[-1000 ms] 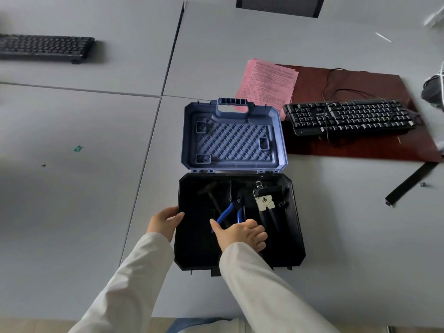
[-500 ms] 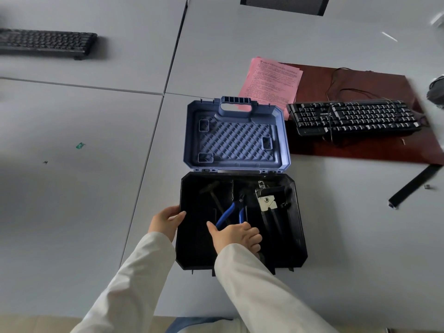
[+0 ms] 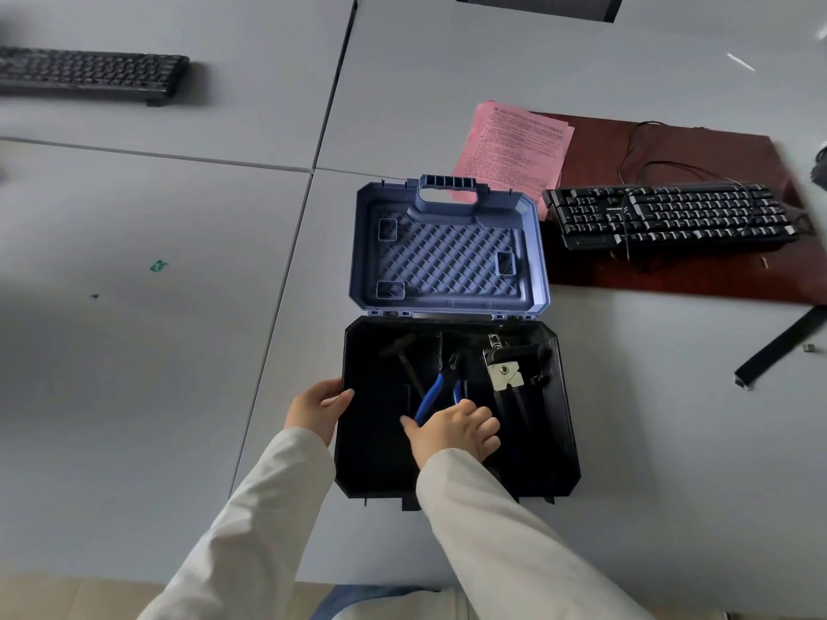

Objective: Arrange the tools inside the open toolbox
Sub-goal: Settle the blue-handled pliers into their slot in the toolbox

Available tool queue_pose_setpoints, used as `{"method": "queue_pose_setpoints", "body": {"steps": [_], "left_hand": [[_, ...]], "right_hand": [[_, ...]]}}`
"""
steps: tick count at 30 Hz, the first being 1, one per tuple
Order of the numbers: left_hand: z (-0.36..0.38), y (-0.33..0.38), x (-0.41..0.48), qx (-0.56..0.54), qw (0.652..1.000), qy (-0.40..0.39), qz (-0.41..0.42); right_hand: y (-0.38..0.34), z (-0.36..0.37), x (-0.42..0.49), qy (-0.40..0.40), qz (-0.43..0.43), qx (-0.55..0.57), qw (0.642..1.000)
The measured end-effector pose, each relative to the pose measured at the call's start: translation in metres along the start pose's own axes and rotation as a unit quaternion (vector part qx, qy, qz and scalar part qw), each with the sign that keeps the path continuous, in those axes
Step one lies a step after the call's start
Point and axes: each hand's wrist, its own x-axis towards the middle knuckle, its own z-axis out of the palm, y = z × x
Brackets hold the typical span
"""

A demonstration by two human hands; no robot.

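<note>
The toolbox lies open on the grey table, its black tray (image 3: 552,445) near me and its blue lid (image 3: 447,257) folded back. Inside the tray lie a dark hammer (image 3: 405,355) at the left, blue-handled pliers (image 3: 436,389) in the middle and a black tool with a silver head (image 3: 505,373) at the right. My right hand (image 3: 456,429) is inside the tray, fingers curled over the pliers' handle ends. My left hand (image 3: 315,409) grips the tray's left rim.
A pink sheet (image 3: 519,145) and a black keyboard (image 3: 671,214) on a dark red mat (image 3: 716,140) lie right of the lid. A black strap (image 3: 781,346) lies far right. Another keyboard (image 3: 89,76) sits far left.
My right hand has shifted slightly left along the pliers' handles. The left hand stays on the rim; the view has drifted a little.
</note>
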Motion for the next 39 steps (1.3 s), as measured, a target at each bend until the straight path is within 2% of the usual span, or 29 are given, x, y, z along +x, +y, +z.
{"method": "queue_pose_setpoints", "body": {"steps": [12,25,31,33,35,39], "left_hand": [[0.0,-0.002,0.0,0.0,1.0,-0.001,-0.004],[-0.001,-0.004,0.002,0.006,1.0,-0.004,-0.001],[0.0,-0.005,0.003,0.004,1.0,-0.003,-0.003],[-0.001,-0.005,0.003,0.006,1.0,-0.005,-0.001],[-0.001,-0.005,0.003,0.004,1.0,-0.003,0.001],[0.0,-0.006,0.005,0.0,1.0,-0.002,0.007]], "right_hand": [[-0.004,-0.005,0.005,-0.034,0.004,-0.029,0.999],[-0.008,-0.004,0.007,-0.074,0.046,0.006,0.996],[-0.006,-0.012,0.013,-0.126,0.081,0.04,0.988],[-0.006,-0.013,0.018,-0.159,0.089,0.073,0.981],[-0.006,-0.016,0.022,-0.225,0.082,0.125,0.963],[-0.002,-0.027,0.029,-0.334,0.065,0.279,0.898]]}}
